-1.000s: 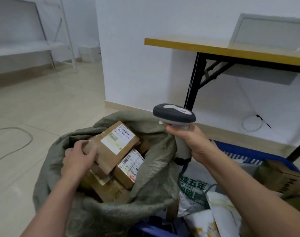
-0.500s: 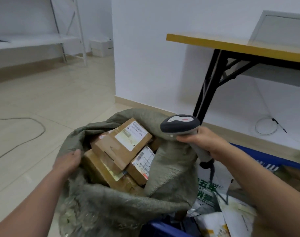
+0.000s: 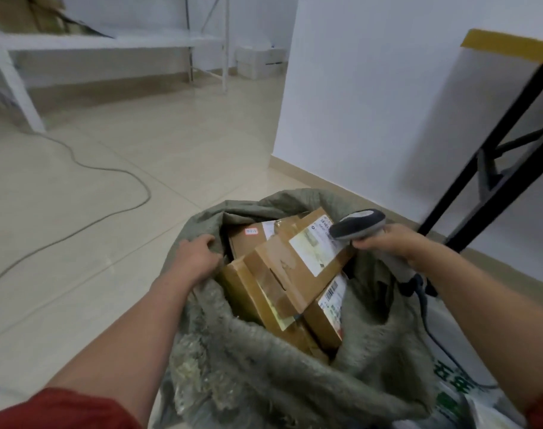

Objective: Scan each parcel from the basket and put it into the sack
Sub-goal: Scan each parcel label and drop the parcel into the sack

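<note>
A grey-green woven sack stands open on the floor, filled with several brown cardboard parcels. The top parcel lies tilted with a white label facing up. My left hand grips the sack's left rim. My right hand holds a grey barcode scanner by its handle, its head over the sack's right edge and the top parcel. The scanner's dark cable runs down to the right. The basket is out of view.
White and green plastic mail bags lie at the lower right. A yellow-topped table with black legs stands at the right against a white wall. A grey cable crosses the tiled floor. A white shelf rack stands far left.
My left hand let go of the top parcel and moved to grip the sack's left rim. My right hand lowered the scanner and tilted it. The view turned left, losing the basket.
</note>
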